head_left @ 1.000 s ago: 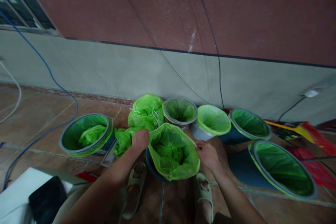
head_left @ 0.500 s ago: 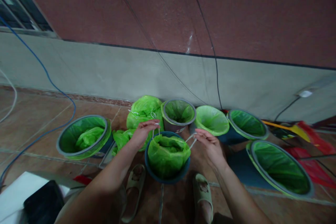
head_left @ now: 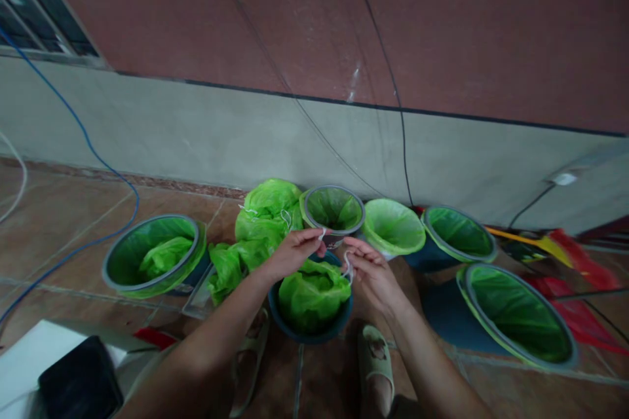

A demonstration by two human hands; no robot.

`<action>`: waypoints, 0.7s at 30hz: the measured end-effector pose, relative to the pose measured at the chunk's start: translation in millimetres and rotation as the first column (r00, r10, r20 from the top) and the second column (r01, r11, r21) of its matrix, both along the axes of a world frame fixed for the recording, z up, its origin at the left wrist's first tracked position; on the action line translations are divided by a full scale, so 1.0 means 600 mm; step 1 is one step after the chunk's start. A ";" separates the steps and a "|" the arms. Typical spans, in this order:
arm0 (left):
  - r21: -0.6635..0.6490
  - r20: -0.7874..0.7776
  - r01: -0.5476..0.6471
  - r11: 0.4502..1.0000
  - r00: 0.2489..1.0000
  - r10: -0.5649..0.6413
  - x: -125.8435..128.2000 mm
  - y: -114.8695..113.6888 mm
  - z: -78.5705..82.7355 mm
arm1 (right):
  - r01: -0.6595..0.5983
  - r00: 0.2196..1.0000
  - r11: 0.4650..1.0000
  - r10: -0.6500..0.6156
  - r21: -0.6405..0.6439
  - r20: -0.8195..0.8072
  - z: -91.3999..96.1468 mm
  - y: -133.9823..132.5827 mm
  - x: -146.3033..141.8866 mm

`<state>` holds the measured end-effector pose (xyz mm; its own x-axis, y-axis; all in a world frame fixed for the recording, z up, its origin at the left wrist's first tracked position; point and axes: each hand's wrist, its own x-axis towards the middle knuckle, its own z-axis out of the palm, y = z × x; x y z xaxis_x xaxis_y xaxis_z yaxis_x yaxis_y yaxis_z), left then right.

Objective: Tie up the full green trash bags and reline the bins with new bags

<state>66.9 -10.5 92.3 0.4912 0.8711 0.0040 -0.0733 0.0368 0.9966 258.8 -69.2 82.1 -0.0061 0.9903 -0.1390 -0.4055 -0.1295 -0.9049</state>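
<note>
Between my feet stands a blue bin (head_left: 325,334) with a green garbage bag (head_left: 314,298) bunched inside it, its mouth partly gathered. Above the bag, my left hand (head_left: 297,252) pinches a white drawstring (head_left: 322,234) between thumb and fingers. My right hand (head_left: 371,268) has its fingers closed on the other white drawstring loop (head_left: 348,265), at the right of the bag's mouth. The two hands are close together but apart. Tied green bags (head_left: 270,209) lie on the floor behind my left hand.
Several lined bins surround me: one at left (head_left: 118,285), one by the wall (head_left: 361,213), a tilted one (head_left: 572,340) at right. A black phone-like object (head_left: 81,380) lies on a white box (head_left: 29,353). A yellow-handled tool and red dustpan (head_left: 584,262) lie far right.
My hands have moved inward toward each other over the bag, each with its drawstring. The bag's mouth has drawn narrower.
</note>
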 end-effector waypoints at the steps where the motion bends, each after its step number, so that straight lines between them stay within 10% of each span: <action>1: 0.016 -0.037 0.026 1.000 0.999 -0.025 0.005 0.000 -0.002 | -0.029 1.000 1.000 0.029 -0.002 0.009 -0.003 0.001 -0.004; 10: 0.054 -0.232 0.147 0.988 0.964 -0.131 0.033 -0.004 -0.023 | -0.256 0.965 0.959 0.261 -0.122 0.024 -0.029 0.000 -0.029; 21: 0.023 -0.266 0.166 0.986 0.952 -0.154 0.045 -0.015 -0.039 | -0.092 0.996 0.950 0.085 -0.298 -0.036 -0.031 0.004 -0.025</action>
